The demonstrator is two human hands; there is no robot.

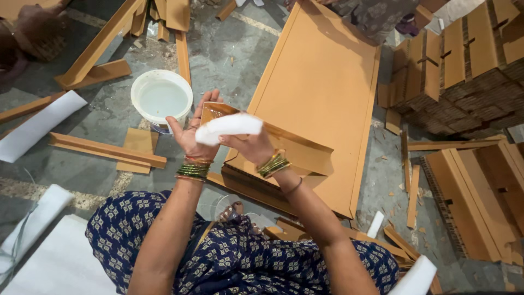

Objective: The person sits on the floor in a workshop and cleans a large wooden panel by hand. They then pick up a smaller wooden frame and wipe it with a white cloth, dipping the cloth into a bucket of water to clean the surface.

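My right hand (252,144) grips a white foam strip (229,127) and lays it across my left palm. My left hand (189,130) is held up, fingers spread, its palm against the strip and a brown cardboard corner piece (218,111) that rises behind the strip. Which hand bears the corner piece I cannot tell. Both wrists wear green and gold bangles. Just left of my left hand a white bucket (161,98) of whitish liquid stands on the floor. A large flat cardboard panel (322,87) lies beyond my hands.
Cardboard angle strips (106,150) and offcuts lie about on the grey floor. White foam pieces (38,124) lie at the left and bottom right. Stacks of slotted cardboard (464,60) stand at the right. Another person's patterned clothing (376,13) shows at the top.
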